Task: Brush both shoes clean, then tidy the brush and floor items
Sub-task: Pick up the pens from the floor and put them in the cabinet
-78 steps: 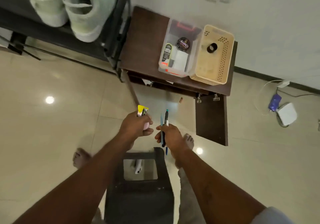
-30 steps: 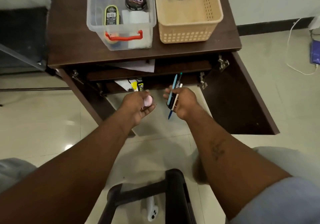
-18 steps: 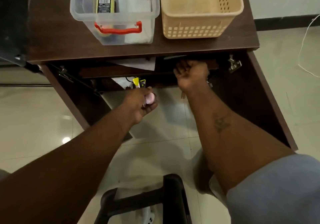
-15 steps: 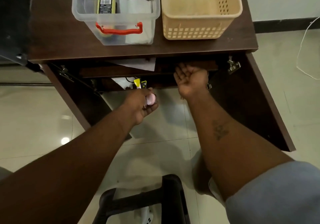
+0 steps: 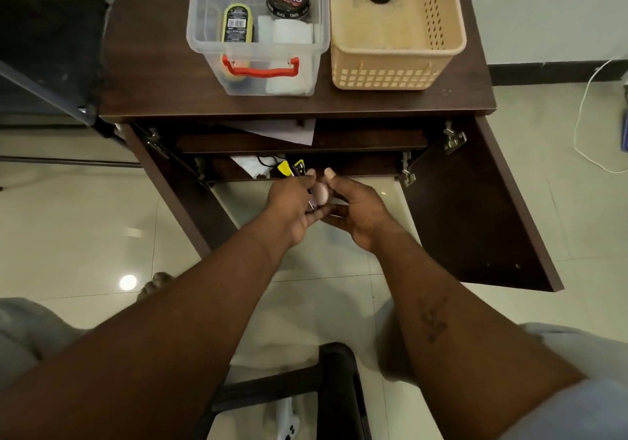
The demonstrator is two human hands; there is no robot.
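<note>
A small pink object [image 5: 321,194] and a yellow-tipped item [image 5: 284,168] are clutched in the left hand [image 5: 290,203], seemingly for stowing in the open cabinet [image 5: 153,93] at twelve o'clock. The right hand [image 5: 358,213] is curled alongside at three o'clock, its grip unclear.

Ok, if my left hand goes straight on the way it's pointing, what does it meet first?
Your left hand points into the open cabinet; it would probably meet the lower shelf first, near the white paper and black cable. Depth is unclear.
</note>
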